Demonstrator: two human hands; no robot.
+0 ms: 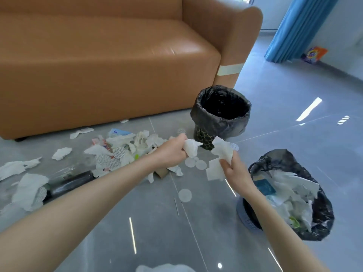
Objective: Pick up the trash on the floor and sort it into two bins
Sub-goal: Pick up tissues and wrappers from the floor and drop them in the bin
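My left hand [171,152] grips a crumpled white tissue [191,147] above the floor. To its right, my right hand [234,169] pinches another white tissue [223,149] with a flat piece hanging below it. A far bin [222,114] lined with a black bag stands just behind both hands; its inside looks dark. A near bin [290,195], also with a black bag, sits right of my right forearm and holds white paper and a dark blue packet. A heap of tissues, wrappers and round foil seals [125,152] lies left of my left hand.
An orange sofa [102,61] fills the back left, its base just behind the trash heap. A dark bottle [70,183] lies on the floor at left among torn tissues. Round white pads [184,195] dot the grey tiles. Blue curtain [294,28] and a colourful box [315,54] stand far right.
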